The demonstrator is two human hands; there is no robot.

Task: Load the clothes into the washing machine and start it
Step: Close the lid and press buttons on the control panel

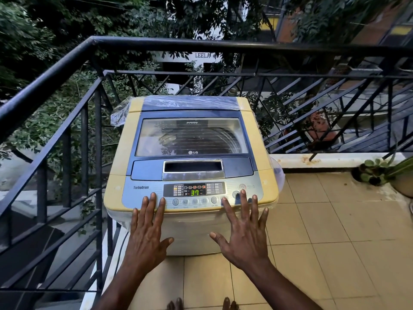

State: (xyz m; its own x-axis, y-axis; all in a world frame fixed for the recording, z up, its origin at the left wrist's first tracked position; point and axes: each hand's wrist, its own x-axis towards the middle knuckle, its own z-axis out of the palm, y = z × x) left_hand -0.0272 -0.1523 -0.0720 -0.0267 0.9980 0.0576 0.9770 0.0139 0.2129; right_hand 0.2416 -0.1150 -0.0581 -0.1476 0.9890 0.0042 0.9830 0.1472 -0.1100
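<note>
Yellow-and-blue top-loading washing machine (pixel 192 157) at balcony corner, glass lid (pixel 192 136) closed, green display (pixel 194 192) reading 37, dark load dimly inside; left hand (pixel 146 229) and right hand (pixel 243 231) splayed, holding nothing; judged start step, next press start button.

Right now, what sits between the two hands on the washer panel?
Head view: between left hand and right hand, a row of round buttons under the green "37" display.
</note>
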